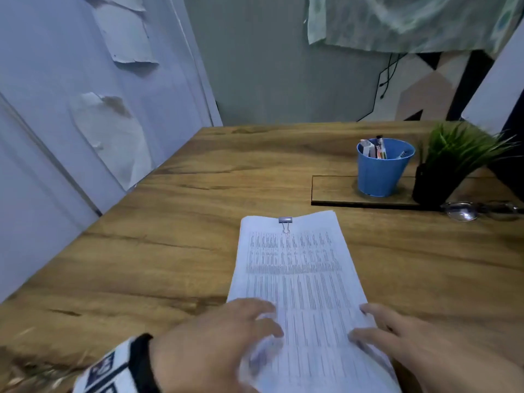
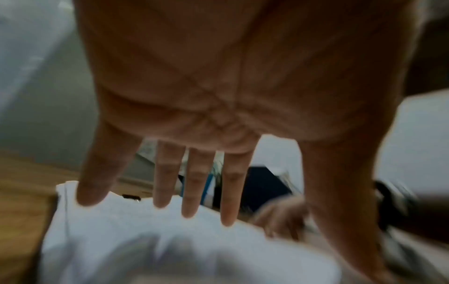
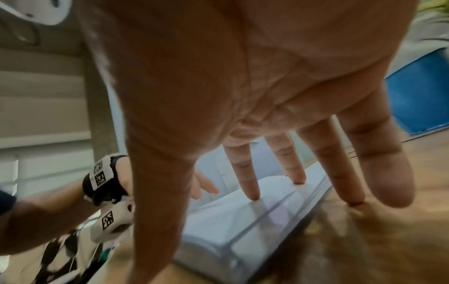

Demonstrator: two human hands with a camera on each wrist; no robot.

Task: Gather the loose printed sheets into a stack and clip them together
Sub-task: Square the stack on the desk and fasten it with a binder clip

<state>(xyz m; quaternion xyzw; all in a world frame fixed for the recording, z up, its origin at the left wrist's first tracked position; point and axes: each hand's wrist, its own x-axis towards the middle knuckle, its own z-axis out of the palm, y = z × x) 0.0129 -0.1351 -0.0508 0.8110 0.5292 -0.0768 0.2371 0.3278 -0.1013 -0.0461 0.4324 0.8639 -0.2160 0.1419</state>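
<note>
Hands flat on near end of stack (image 1: 300,279). Left hand (image 1: 215,338): fingers spread and straight, tips over near-left part of top sheet, gripping nothing; touching or just above, can't tell through blur. Right hand (image 1: 419,344): fingers straight, first two tips down on near-right edge, the other two off over the table (image 1: 170,222) beside it. Nothing pinched by either hand.

Step, as a judgement: gather and clip look done. Clip (image 1: 285,221) already biting far edge, slightly left of centre, wire handle folded down onto top page. Looks like final squaring or pressing flat.

Next move, judged: check near corners for alignment, confirm clip catches every sheet, then lift hands off. Light touch only, since thin paper buckles if pushed toward the clip.

Materials, near to far:
- Stack: white, thin, flexible sheets, dense small print in columns. Side edges slightly fanned in right wrist view, layers visible as stepped lines. Lying lengthwise away from body, tilted a little left.
- Clip: small metal binder type, silvery body.
- Table: wood-grain laminate, smooth, brown with dark streaks.
- Glasses (image 1: 479,210) near right edge, clear lenses.
- Board (image 1: 331,191), same wood look, dark edge, carrying blue bucket (image 1: 380,174) with pens, tapered and smooth.
- Plant (image 1: 459,148) in dark pot, spiky green leaves.
</note>
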